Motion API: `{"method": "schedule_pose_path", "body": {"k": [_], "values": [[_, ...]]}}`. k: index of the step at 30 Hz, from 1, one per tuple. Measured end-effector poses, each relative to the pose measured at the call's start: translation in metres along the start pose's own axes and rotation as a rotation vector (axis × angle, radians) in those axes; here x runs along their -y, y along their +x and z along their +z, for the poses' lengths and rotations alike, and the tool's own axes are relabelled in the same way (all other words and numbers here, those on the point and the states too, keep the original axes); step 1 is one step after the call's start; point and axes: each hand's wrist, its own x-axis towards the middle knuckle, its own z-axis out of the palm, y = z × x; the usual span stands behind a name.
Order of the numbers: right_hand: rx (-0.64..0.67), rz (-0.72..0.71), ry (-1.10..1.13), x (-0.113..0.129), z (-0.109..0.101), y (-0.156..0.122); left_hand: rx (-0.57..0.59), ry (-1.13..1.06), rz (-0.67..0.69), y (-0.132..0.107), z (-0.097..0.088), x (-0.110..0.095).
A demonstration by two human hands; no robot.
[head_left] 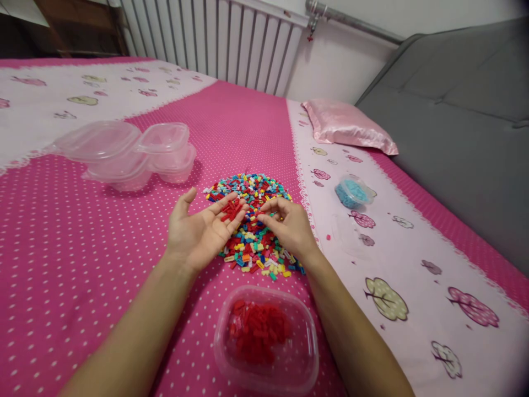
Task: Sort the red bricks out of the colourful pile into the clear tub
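My left hand (202,229) is palm up, with a small heap of red toy bricks (232,209) resting on its fingers. Beside it, my right hand (287,223) has thumb and forefinger pinched together just over the pile; whatever is between the fingertips is too small to make out. Under both hands spreads a pile of mixed toy bricks (258,251) in red, blue, yellow, green, white and pink, partly hidden by the hands. Nearest to me, between my forearms, a clear plastic container (300,361) holds many red bricks (258,331).
Clear lidded containers (103,140) are stacked at the left. To the right stands a small container of blue bricks (353,192), near a transparent lid (351,234) and one stray pink brick (328,237). A pink pillow (347,127) lies by the grey headboard (458,82); a radiator (223,41) lines the wall.
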Motion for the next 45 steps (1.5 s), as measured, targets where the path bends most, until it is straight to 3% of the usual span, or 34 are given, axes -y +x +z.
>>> {"method": "schedule_pose_path", "body": {"k": [10, 21, 27, 30, 35, 40, 45], "values": [[-0.07, 0.02, 0.327, -0.0008, 0.0027, 0.0016, 0.187, 0.106, -0.199, 0.001, -0.0045, 0.0003], [0.002, -0.072, 0.18, -0.0025, 0.0011, 0.0009, 0.273, 0.101, -0.266, 0.0022, -0.0043, 0.002], [-0.067, -0.065, 0.185, -0.0038, 0.0006, 0.001, 0.208, 0.087, -0.225, 0.0019, -0.0058, 0.0009], [-0.093, -0.031, 0.147, -0.004, -0.0001, 0.0011, 0.155, 0.075, -0.142, 0.0009, -0.006, -0.0002], [-0.041, 0.002, -0.143, -0.004, 0.0008, 0.0002, 0.041, 0.025, 0.013, -0.001, -0.0016, -0.002], [0.019, -0.043, -0.384, -0.0062, 0.005, -0.0014, 0.032, 0.006, 0.024, -0.0018, 0.0011, -0.0025], [0.061, -0.052, -0.459, -0.0061, 0.0066, -0.0021, 0.04, 0.007, 0.026, -0.0013, -0.0004, -0.0016]]}}
